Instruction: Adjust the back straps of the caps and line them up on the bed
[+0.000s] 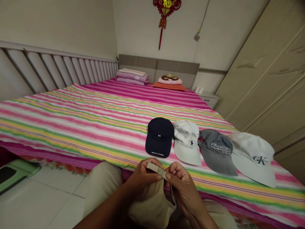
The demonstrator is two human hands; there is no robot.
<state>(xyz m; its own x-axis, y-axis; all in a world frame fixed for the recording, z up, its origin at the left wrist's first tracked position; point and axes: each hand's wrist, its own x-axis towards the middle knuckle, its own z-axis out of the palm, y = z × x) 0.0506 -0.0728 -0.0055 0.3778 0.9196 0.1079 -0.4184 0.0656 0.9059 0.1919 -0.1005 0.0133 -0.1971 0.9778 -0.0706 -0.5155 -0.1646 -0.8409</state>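
Observation:
A beige cap (150,206) rests over my lap, its back strap (156,169) lifted between my two hands. My left hand (145,175) pinches the strap from the left, thumb in front. From the other side my right hand (182,183) grips the strap beside its buckle, fingers curled. Beyond my hands, caps lie in a row on the bed: a navy cap (159,141), a white cap (187,140) with a small dark emblem, a grey cap (218,156) with lettering, and a larger pale cap (254,156) marked with dark letters.
The striped bed sheet (83,122) spreads in front of me. Folded purple bedding (132,77) and a pink-and-orange pile (169,81) sit near the headboard (140,61). A green stool (20,171) stands on the floor at left; a wardrobe (264,70) lines the right.

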